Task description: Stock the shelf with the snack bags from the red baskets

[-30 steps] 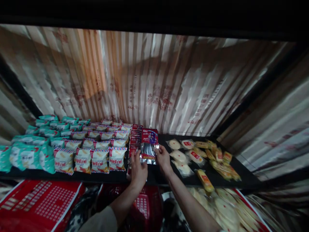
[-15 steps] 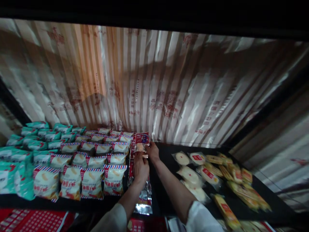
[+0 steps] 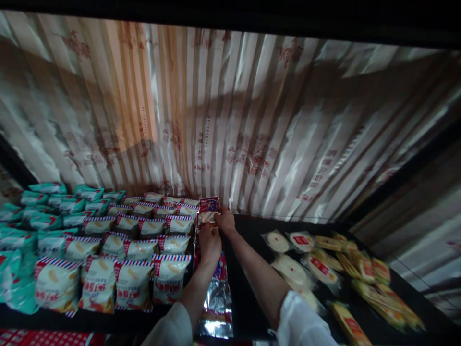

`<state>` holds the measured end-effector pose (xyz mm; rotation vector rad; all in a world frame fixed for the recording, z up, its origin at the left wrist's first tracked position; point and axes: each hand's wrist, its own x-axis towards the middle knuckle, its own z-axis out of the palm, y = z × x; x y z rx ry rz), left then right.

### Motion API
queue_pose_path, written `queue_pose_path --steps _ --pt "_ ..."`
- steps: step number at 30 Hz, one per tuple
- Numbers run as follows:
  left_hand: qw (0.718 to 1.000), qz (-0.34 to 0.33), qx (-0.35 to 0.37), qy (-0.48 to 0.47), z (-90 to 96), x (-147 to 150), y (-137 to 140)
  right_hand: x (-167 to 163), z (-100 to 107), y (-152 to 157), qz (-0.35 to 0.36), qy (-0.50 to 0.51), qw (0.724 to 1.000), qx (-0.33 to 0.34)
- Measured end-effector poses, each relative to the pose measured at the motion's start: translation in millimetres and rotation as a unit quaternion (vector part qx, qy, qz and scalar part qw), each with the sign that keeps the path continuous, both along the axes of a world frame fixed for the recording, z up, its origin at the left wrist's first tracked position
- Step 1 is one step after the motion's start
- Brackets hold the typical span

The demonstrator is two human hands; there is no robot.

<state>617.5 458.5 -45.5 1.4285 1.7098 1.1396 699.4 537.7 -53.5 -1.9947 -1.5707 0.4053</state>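
Note:
A small red snack packet with a clear window stands upright at the back of the dark shelf. My left hand has its fingers closed on the packet's lower front. From the right side, my right hand grips the packet's edge, its fingertips partly hidden behind it. More red and silver packets lie in a column beneath my left forearm, running toward the shelf's front edge.
Rows of white chip bags with striped tops stand to the left, with teal bags beyond them. Round wrapped flatbreads and yellow packs lie on the right. A wrinkled printed sheet covers the back. Below left is a red crate.
The view has shifted slightly closer and downward, so the shelf goods appear larger and lower. Both hands stay on the red packet, which has barely moved.

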Motion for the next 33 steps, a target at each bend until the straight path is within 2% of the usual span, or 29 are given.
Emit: queue_pose_path --steps 4,12,17,22,25,28,33 --pt "0.999 0.001 -0.029 0.018 -4.7 1.9 4.4 -3.1 1.6 -0.8 0.006 -0.029 0.999 -0.016" --pt "0.999 -0.015 -0.012 0.028 -7.7 1.0 9.4 -5.1 -1.3 -2.0 0.026 -0.107 0.993 -0.042" --pt "0.999 -0.017 0.009 0.036 -12.1 -0.8 10.3 -4.8 -11.4 -2.7 0.051 -0.106 0.993 0.010" --pt "0.998 -0.028 0.033 0.037 -8.9 -3.5 5.9 -3.2 -15.5 -13.7 0.047 -0.051 0.994 0.086" --pt "0.996 -0.044 0.060 0.057 -1.9 -5.1 -7.2 -1.3 -12.2 -33.1 0.040 -0.013 0.989 0.143" --pt "0.994 -0.052 0.056 0.079 2.5 -4.6 -32.1 2.1 -7.5 -61.8 0.057 0.022 0.981 0.184" --pt "0.993 -0.082 0.067 0.056 -2.1 -4.7 -102.3 2.7 -2.0 -131.3 0.085 0.093 0.967 0.221"
